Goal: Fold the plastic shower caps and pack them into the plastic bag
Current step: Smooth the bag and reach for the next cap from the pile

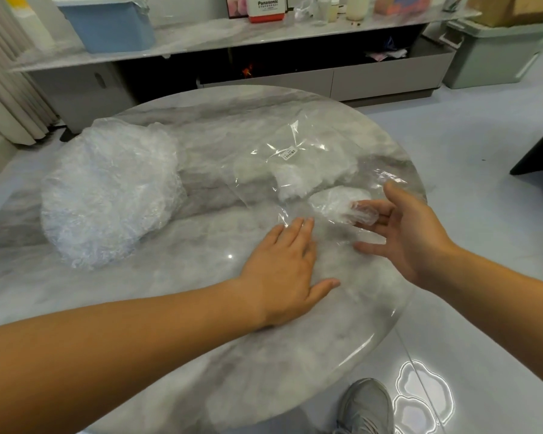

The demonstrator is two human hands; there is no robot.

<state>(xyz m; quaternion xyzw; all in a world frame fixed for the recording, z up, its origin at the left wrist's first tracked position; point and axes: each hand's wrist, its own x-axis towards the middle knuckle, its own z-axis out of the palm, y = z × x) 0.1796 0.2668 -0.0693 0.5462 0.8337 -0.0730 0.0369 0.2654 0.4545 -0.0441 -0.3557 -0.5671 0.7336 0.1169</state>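
Marble-look round table (264,355) is taking up most of the view. Big loose pile of unfolded shower caps (110,195) is sitting on its left side. Clear plastic bag (295,158) is lying flat at centre-right, with white folded caps showing through it. Blue storage bin (110,26) is standing on the far shelf. Left hand (282,267) is resting palm-down, fingers straight, fingertips at the bag's near edge. Right hand (411,233) is reaching in loose and unclenched, fingertips touching a small folded cap (339,203) at the bag's near end, film draping over one finger. Red-and-white box (265,7) on the shelf is reading "Panasonic". Small white label (289,153) on the bag is printed too small to read.
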